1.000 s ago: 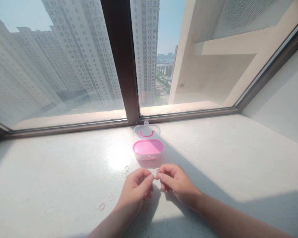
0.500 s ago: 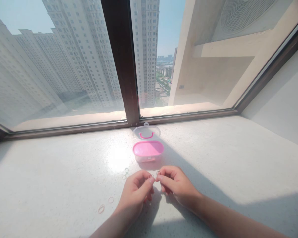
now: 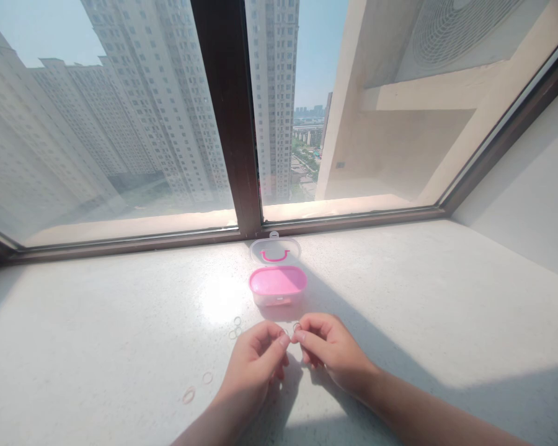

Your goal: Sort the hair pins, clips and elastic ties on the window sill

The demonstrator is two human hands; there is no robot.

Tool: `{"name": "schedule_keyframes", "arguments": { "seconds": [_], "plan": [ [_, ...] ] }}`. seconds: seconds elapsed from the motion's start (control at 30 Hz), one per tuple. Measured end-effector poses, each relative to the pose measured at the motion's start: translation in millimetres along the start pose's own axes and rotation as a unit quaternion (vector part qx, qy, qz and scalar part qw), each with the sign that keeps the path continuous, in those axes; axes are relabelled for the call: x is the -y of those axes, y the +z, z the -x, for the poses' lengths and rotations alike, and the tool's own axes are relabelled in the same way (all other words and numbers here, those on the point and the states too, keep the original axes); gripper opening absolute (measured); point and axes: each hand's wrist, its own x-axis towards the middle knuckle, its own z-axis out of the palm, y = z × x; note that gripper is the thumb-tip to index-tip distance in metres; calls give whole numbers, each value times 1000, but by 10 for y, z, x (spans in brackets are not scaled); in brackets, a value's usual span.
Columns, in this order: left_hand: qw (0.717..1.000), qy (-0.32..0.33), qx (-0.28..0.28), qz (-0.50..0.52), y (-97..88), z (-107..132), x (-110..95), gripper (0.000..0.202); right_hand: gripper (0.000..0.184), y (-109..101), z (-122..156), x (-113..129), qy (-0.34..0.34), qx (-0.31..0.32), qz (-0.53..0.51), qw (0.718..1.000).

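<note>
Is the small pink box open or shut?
Open. The pink box has its clear lid flipped back, lying flat behind it.

You have a single view, from the camera on your head. It faces forward and down across the white ledge [image 3: 121,347] towards the window [image 3: 121,155], with the dark centre post [image 3: 225,118] almost dead ahead. It sits close. Your left hand [image 3: 255,365] and right hand [image 3: 330,350] lie low in the middle, by the ledge's near edge. The ledge's far edge meets the window frame, and the wall [image 3: 530,186] closes its right end.
</note>
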Motion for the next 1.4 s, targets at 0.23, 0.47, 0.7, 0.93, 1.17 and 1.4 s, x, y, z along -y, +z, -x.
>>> {"name": "schedule_keyframes", "arguments": {
  "seconds": [0.23, 0.47, 0.7, 0.93, 1.17, 1.4],
  "plan": [
    [1000, -4, -1, 8, 7, -4, -1, 30, 23, -15, 3, -23, -11, 7, -8, 1000],
    [1000, -2, -4, 10, 6, -10, 6, 30, 22, -21, -2, -47, -15, 8, -6, 1000],
    [1000, 3, -3, 3, 6, 2, 8, 28, 23, -12, 2, -22, -16, 13, -9, 1000],
    [1000, 2, -1, 11, 3, -8, 17, 29, 23, -17, 7, -6, -14, 14, -9, 1000],
    [1000, 8, 7, -5, -15, -12, 34, 29, 23, -14, 12, -1, -16, 12, -2, 1000],
    [1000, 8, 7, -12, -4, 0, 9, 29, 23, -11, 3, -5, -14, 10, -7, 1000]
  ]
}}
